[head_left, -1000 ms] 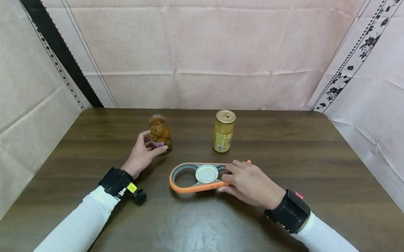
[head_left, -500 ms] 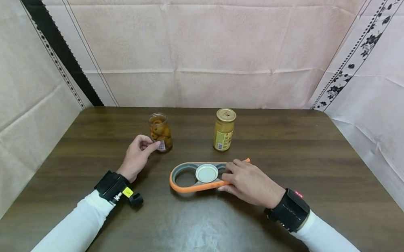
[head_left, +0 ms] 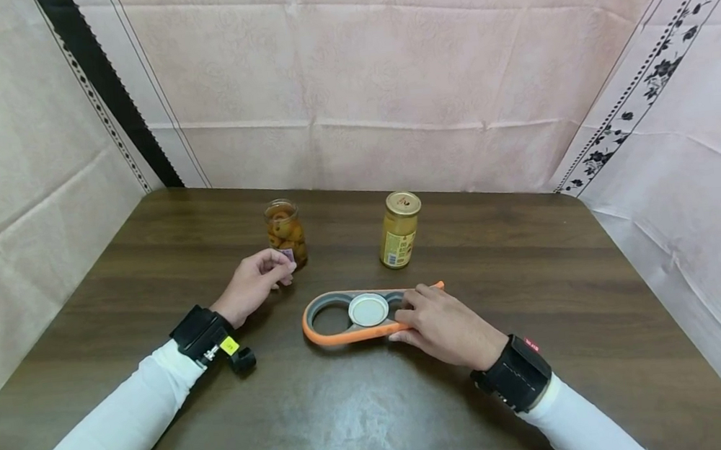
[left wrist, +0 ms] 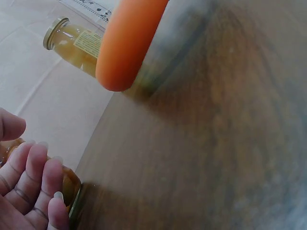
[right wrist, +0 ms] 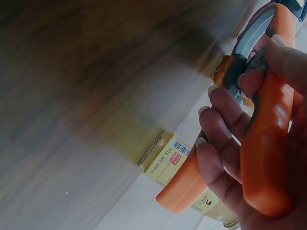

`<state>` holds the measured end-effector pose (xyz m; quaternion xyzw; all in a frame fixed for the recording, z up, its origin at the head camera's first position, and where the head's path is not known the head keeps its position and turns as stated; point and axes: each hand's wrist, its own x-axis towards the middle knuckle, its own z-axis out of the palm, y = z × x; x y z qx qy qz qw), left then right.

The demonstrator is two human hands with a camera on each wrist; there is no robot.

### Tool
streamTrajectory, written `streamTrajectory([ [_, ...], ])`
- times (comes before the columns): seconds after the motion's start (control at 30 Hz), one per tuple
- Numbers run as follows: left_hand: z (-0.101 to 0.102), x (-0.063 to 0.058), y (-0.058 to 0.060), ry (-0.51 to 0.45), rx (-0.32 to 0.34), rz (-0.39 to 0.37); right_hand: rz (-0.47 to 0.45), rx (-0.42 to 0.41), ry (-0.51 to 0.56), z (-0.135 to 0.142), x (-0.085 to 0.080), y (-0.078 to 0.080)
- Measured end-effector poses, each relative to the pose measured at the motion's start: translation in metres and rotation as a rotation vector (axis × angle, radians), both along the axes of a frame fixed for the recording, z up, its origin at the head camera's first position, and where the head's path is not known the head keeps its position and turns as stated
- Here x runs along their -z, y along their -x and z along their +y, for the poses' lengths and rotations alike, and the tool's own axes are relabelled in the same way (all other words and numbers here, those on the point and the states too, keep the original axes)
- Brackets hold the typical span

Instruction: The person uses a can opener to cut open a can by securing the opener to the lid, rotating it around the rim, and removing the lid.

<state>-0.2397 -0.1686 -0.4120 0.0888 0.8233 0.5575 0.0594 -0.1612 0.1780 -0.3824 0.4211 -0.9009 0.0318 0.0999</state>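
Note:
My right hand [head_left: 441,322] grips the right end of an orange and grey jar opener [head_left: 329,339], its fingers curled round the handle. A round whitish disc [head_left: 369,310] sits at the opener's middle. Loosely bent, the fingers of my left hand [head_left: 255,284] hold nothing; they are in front of the foot of a glass jar [head_left: 286,232] of brownish-orange round pieces, whose top shows a bare glass rim. In the left wrist view the thumb stands apart from the fingers. A second jar [head_left: 398,230], yellowish with a gold lid, stands upright beyond the opener.
Both jars stand toward the far side of the dark wooden table [head_left: 328,431]. Behind it and along both sides hang pale cloth sheets [head_left: 346,74]. A black wristband with a small camera is on each wrist.
My left hand has let go of the open jar and drawn back to just in front of its foot. My right hand and the jar opener have stayed in place.

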Motion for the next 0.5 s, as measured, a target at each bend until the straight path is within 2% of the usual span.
streamTrajectory([
  [0.5,0.0019,-0.0006,-0.0020,0.010,0.036,-0.014,-0.049,0.017,0.004,-0.0003,0.0037,-0.0010],
])
